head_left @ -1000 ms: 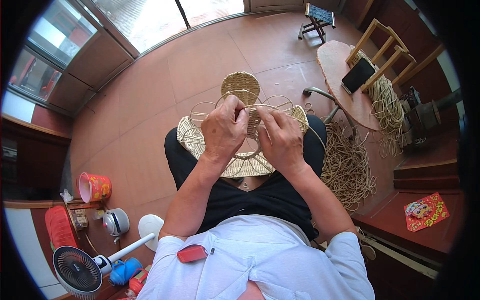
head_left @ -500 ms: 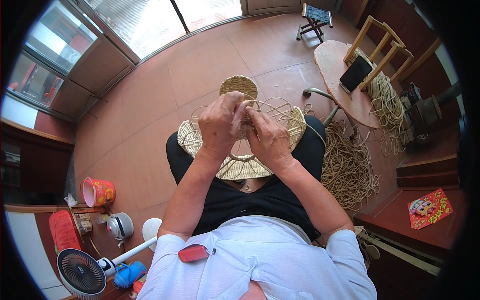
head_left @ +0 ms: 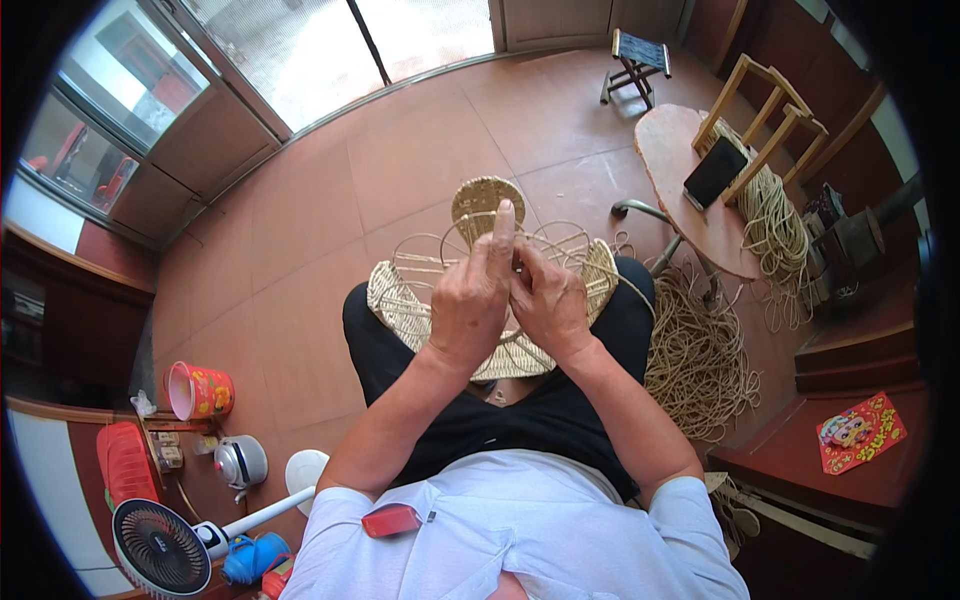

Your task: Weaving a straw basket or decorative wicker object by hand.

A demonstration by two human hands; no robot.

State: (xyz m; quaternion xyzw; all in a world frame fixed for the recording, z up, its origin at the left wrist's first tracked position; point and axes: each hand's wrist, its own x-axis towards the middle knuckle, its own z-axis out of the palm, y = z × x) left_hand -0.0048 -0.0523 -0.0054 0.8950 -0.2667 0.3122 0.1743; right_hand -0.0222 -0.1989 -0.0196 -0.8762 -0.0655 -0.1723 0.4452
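An unfinished woven piece [head_left: 395, 300], with pale straw panels and open wire-like loops, rests across my lap. A round woven part [head_left: 480, 195] stands up at its far side. My left hand [head_left: 470, 300] is over the piece's middle, index finger raised straight, other fingers curled. My right hand [head_left: 550, 305] meets it from the right, fingers bent and pinched beside the left thumb. What lies between the fingertips is hidden. A thin cord [head_left: 620, 292] loops from near my right hand down over my right thigh.
A pink oval table [head_left: 670, 150] holds a wooden frame, black phone and cord hank. Loose cord [head_left: 695, 370] heaps beside my right leg; a folding stool [head_left: 635, 70] stands behind. At left are a bucket [head_left: 200, 390], kettle [head_left: 240, 462], fan [head_left: 160, 545] and blue flask [head_left: 250, 560].
My hands have moved slightly lower in the picture and closer together, along with the whole scene shifting down. My left index finger now points up straight, where earlier it was bent over the loops.
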